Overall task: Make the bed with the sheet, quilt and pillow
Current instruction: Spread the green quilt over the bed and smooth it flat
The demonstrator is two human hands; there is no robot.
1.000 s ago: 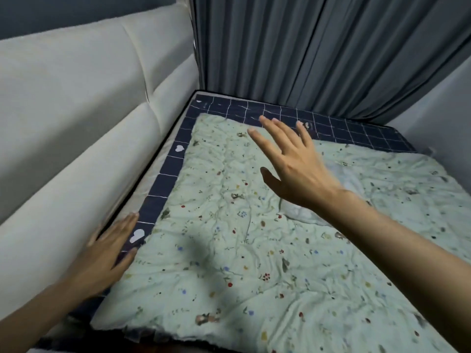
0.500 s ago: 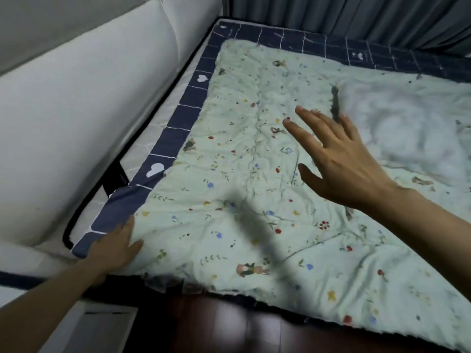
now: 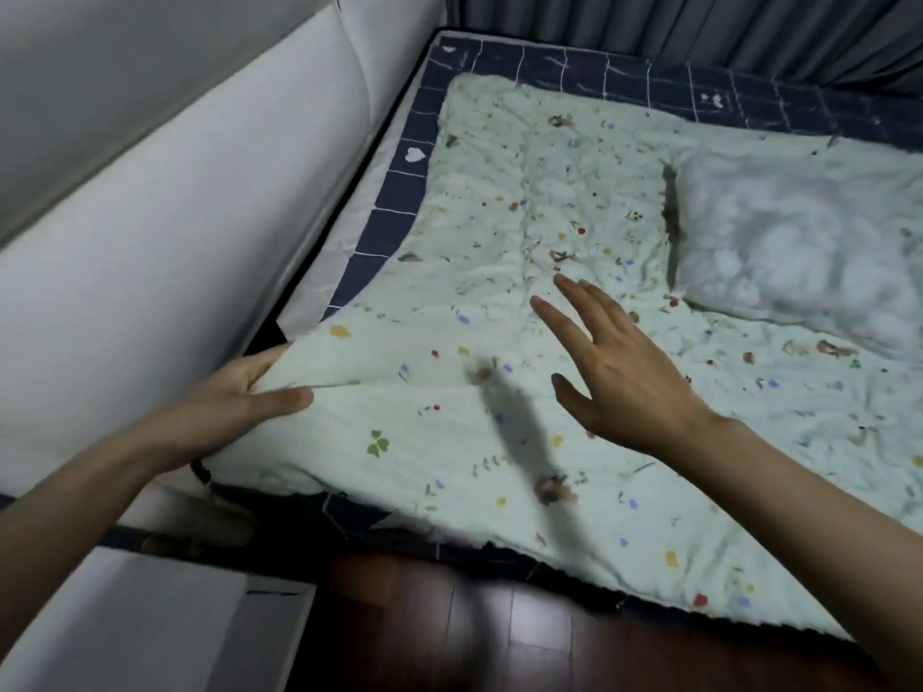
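Since half a second ago the left hand (image 3: 234, 397) has lifted the floral quilt (image 3: 499, 302) by its near corner, now pinched; the right hand (image 3: 619, 372) hovers spread above it. Quilt spread but rumpled over navy sheet (image 3: 394, 212); pillow (image 3: 799, 247) placed beyond. Straightening remains.

The bed (image 3: 344, 272) carries a navy checked sheet (image 3: 394, 202), with the floral quilt (image 3: 499, 272) spread over it
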